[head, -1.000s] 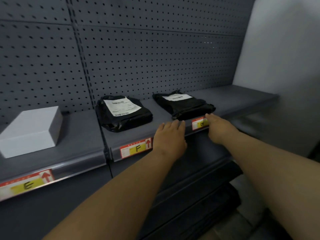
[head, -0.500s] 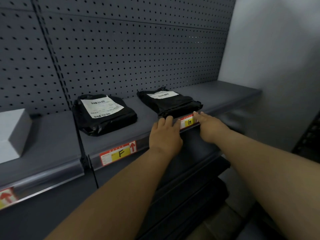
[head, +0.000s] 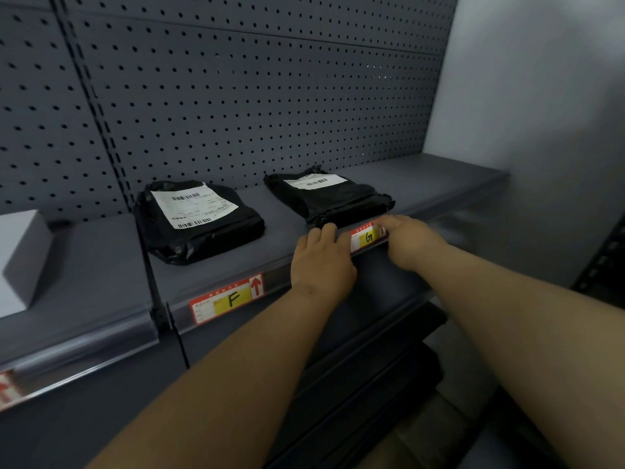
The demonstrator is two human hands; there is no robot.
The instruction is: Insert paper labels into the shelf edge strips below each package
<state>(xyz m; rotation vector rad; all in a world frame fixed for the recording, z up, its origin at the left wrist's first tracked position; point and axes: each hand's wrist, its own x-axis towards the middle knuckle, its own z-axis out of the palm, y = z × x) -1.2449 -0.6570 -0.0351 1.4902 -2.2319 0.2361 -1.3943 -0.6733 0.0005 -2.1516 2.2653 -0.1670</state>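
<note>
Along the front edge of a dark grey shelf, a clear edge strip is seen running from left to right, and both bare hands are placed against it below the right-hand black package. The left hand is laid palm down over the strip, its fingers curled over the shelf lip just left of a red, white and yellow paper label marked G. The right hand is set at the label's right end, with its fingertips pressed on the upper corner; whether the paper is pinched or only pushed cannot be told, since the thumb is hidden. The G label is seated in the strip directly below the right-hand package, between the two hands and touched by both. A second label marked F, with a red arrow pointing up, is held in the strip further left, below the other black package, which carries a white shipping slip with barcodes. A white box is seen at the left edge on the neighbouring shelf section, and part of another red label is visible in the strip below it. A perforated grey back panel is mounted behind the shelf, and a plain wall is met at the right.
</note>
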